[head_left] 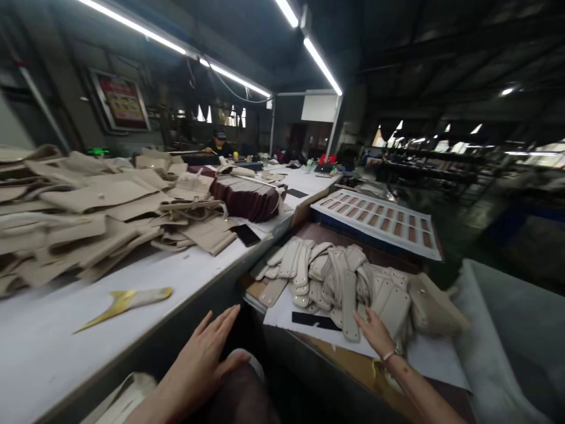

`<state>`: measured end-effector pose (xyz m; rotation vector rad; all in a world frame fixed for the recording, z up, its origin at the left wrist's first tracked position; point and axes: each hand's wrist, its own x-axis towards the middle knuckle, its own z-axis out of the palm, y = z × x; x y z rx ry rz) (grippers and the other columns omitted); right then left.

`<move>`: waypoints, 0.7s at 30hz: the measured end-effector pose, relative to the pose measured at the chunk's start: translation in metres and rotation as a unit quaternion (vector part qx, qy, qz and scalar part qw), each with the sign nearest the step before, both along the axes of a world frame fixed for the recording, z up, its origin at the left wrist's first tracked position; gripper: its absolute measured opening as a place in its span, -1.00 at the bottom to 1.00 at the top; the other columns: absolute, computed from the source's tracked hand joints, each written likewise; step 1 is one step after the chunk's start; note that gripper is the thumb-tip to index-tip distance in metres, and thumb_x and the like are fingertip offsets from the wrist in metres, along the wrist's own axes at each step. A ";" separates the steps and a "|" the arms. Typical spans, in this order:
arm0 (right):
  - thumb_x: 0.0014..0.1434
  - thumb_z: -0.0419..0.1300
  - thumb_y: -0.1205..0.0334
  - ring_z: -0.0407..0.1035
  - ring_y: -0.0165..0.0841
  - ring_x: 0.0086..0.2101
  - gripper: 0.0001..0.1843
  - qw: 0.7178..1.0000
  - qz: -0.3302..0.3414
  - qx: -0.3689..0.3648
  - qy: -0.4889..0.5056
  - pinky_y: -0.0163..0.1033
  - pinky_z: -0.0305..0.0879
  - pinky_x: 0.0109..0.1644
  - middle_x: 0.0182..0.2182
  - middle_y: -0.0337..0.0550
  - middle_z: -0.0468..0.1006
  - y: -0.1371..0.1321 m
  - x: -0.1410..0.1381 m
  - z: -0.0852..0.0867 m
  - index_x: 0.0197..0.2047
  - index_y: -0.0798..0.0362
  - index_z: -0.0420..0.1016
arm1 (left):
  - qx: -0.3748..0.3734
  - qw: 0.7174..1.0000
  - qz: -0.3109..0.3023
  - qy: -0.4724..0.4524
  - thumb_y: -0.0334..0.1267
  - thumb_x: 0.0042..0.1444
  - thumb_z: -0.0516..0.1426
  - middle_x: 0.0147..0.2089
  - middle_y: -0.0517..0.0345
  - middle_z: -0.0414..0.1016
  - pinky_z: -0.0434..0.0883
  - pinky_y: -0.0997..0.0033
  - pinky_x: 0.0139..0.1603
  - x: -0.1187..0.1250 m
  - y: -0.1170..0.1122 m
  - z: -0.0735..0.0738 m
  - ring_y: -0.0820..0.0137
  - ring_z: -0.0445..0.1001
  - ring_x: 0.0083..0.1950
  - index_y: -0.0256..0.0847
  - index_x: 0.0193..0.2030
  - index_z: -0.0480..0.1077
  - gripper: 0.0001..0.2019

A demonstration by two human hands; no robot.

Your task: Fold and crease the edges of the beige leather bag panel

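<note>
My left hand [209, 347] hovers in the gap between the two tables, above my lap, its fingers stretched out and holding nothing. At the side table, my right hand [375, 333] reaches to a heap of beige leather straps [329, 268] with rounded ends and small metal rivets. Its fingers are extended and apart beside the lower end of one long strap [349, 306]; whether they touch it I cannot tell. A black strip [315, 321] lies on white paper just left of that strap. To the right of the heap rests a folded beige leather piece [435, 306].
Beige bag pieces [101, 200] are piled on the long white table [39, 341], with a yellow-handled tool [126, 303] and a black phone [247, 235] nearer its edge. A pale bin [489, 330] stands right; a white slotted tray [379, 218] lies behind the straps. Another person [218, 141] sits far back.
</note>
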<state>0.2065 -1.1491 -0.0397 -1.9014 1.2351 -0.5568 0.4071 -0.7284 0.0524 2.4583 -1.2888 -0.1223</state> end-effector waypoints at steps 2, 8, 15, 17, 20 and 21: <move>-0.11 0.20 -0.30 0.32 0.00 0.13 -0.08 1.000 -0.006 0.021 -0.003 -0.09 0.25 0.17 0.16 0.31 0.37 -0.022 -0.006 -0.007 0.12 0.27 0.37 | 0.022 0.999 -0.012 0.046 0.23 0.15 0.02 0.41 -0.02 0.07 -0.11 -0.02 0.44 0.003 -0.033 0.005 0.13 0.06 0.41 -0.25 0.40 0.02 -0.19; -0.16 0.11 -0.35 0.44 -0.09 0.01 -0.11 0.998 -0.005 0.059 0.011 -0.14 0.34 0.08 0.01 0.25 0.52 -0.068 -0.004 -0.034 0.02 0.25 0.42 | 0.016 0.979 -0.015 0.202 0.07 0.10 0.13 0.40 -0.10 0.08 0.07 0.19 0.40 0.028 -0.122 -0.004 0.16 0.11 0.40 -0.35 0.39 0.05 -0.20; -0.24 0.26 -0.17 0.42 0.09 -0.01 -0.34 0.998 0.004 0.013 0.065 0.01 0.29 0.07 -0.10 0.34 0.54 -0.080 0.052 -0.083 -0.19 0.19 0.46 | -0.010 0.949 -0.021 0.314 0.05 0.08 0.14 0.36 -0.17 0.18 0.17 0.20 0.34 0.039 -0.178 -0.046 0.13 0.25 0.32 -0.39 0.36 0.11 -0.21; -0.24 0.27 -0.14 0.40 0.12 -0.02 -0.38 0.998 0.001 -0.003 0.070 0.03 0.27 0.06 -0.12 0.34 0.54 -0.079 0.062 -0.090 -0.21 0.17 0.44 | -0.017 0.941 -0.016 0.337 0.07 0.08 0.13 0.34 -0.21 0.21 0.25 0.21 0.28 0.043 -0.192 -0.054 0.13 0.31 0.27 -0.43 0.35 0.11 -0.19; -0.18 0.22 -0.11 0.46 0.04 -0.13 -0.49 0.998 0.002 -0.001 0.062 -0.02 0.32 -0.03 -0.21 0.23 0.58 -0.074 0.062 -0.093 -0.25 0.11 0.40 | -0.024 0.937 -0.010 0.349 0.08 0.07 0.13 0.31 -0.24 0.26 0.32 0.23 0.21 0.051 -0.219 -0.057 0.13 0.34 0.25 -0.46 0.34 0.13 -0.19; -0.15 0.20 -0.10 0.48 0.01 -0.18 -0.52 0.998 0.005 0.005 0.056 -0.03 0.33 -0.07 -0.25 0.19 0.59 -0.072 0.059 -0.092 -0.26 0.10 0.40 | -0.025 0.938 -0.009 0.345 0.08 0.07 0.13 0.29 -0.24 0.28 0.33 0.24 0.20 0.054 -0.229 -0.055 0.13 0.35 0.24 -0.45 0.33 0.14 -0.20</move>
